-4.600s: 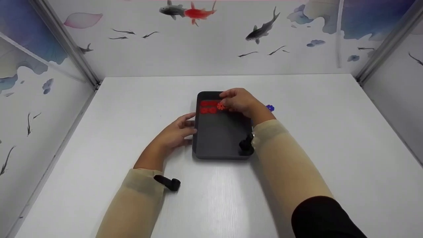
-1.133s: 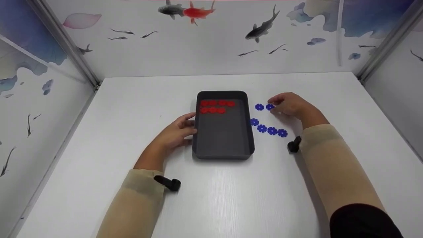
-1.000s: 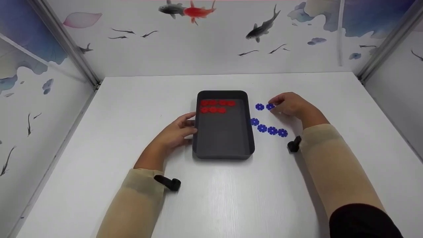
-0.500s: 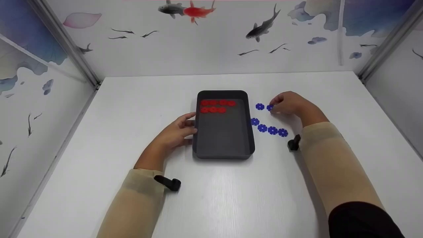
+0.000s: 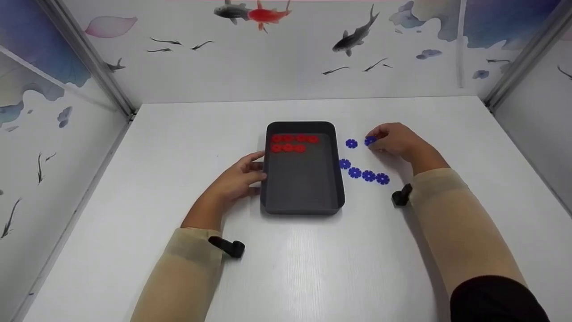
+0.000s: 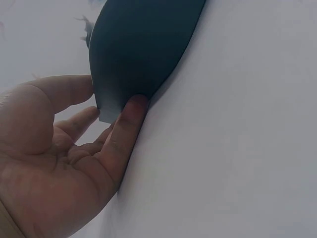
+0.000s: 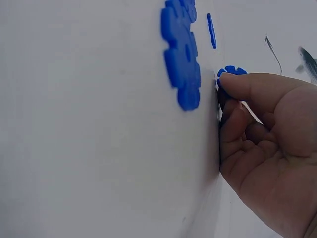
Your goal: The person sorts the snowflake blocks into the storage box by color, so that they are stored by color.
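A dark grey rectangular tray [image 5: 301, 185] stands mid-table, with several red snowflake discs [image 5: 287, 148] in two rows at its far end. My left hand [image 5: 237, 180] rests against the tray's left side, fingertips on the outer wall [image 6: 141, 44] with fingers spread. To the right of the tray, my right hand [image 5: 395, 139] pinches a blue snowflake disc [image 5: 370, 141] between thumb and fingers; in the right wrist view the thumb covers part of that disc [image 7: 233, 70].
Another blue disc [image 5: 351, 143] lies left of the right hand. Several more blue discs [image 5: 368, 175] form a slanting row by the tray's right wall. White panels with painted fish [image 5: 355, 40] enclose the table [image 5: 286, 259] at the back and sides.
Earlier the right hand was over the tray with a red disc. It then moved right to the blue discs, and now lifts one slightly up and right. The left hand stays put.
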A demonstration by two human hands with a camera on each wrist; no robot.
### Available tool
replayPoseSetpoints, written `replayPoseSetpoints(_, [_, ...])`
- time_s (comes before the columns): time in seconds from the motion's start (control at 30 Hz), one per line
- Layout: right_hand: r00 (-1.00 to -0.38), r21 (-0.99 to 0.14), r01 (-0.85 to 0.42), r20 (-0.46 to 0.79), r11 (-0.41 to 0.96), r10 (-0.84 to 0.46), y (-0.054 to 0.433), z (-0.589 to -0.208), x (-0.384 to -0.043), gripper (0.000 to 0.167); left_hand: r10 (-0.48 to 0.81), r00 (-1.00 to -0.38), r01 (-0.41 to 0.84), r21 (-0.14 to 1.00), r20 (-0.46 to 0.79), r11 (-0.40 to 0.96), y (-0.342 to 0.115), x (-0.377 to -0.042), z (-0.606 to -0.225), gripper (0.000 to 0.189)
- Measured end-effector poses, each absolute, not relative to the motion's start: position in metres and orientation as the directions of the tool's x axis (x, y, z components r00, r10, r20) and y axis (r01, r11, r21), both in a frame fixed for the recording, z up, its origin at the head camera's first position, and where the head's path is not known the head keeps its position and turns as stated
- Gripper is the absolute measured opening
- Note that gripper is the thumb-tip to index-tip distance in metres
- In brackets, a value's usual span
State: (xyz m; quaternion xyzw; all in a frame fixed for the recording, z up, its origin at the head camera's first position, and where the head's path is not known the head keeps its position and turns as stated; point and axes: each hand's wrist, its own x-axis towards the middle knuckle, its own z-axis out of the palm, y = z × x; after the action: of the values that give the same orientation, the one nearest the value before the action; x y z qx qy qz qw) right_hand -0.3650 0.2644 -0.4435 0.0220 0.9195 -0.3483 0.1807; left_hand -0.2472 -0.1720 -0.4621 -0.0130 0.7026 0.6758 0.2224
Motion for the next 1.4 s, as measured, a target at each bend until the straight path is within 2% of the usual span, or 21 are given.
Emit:
replayPoseSetpoints(0.2, [-0.935,-0.697,0.167,-0.337,0.697,-0.113,0.262,-0.441,-0.365,0.041,0.275,-0.899,-0.328,0.94,-0.342,0.097,-0.173,-0.247,-0.462,0.069])
replayPoseSetpoints(0.33, [-0.927,-0.746,0.174,-0.344,0.643,-0.148,0.255,-0.431,-0.364,0.034,0.276,-0.9,-0.327,0.941,-0.337,0.083,-0.172,-0.246,-0.461,0.069])
replayPoseSetpoints(0.5, [-0.933,-0.859,0.183,-0.305,0.478,-0.191,0.234,-0.414,-0.356,0.029,0.28,-0.899,-0.327,0.941,-0.337,0.081,-0.173,-0.247,-0.461,0.069])
replayPoseSetpoints(0.67, [-0.937,-0.928,0.139,-0.236,0.346,-0.257,0.204,-0.399,-0.346,0.026,0.275,-0.899,-0.332,0.94,-0.341,0.081,-0.173,-0.247,-0.461,0.069])
replayPoseSetpoints(1.03, [-0.883,-0.954,0.059,-0.188,0.295,-0.43,0.138,-0.377,-0.336,0.023,0.273,-0.902,-0.324,0.942,-0.336,0.088,-0.172,-0.247,-0.459,0.069])
replayPoseSetpoints(1.4, [-0.84,-0.967,0.092,-0.202,0.236,-0.504,0.085,-0.389,-0.351,0.021,0.286,-0.902,-0.316,0.946,-0.322,0.071,-0.172,-0.248,-0.462,0.068])
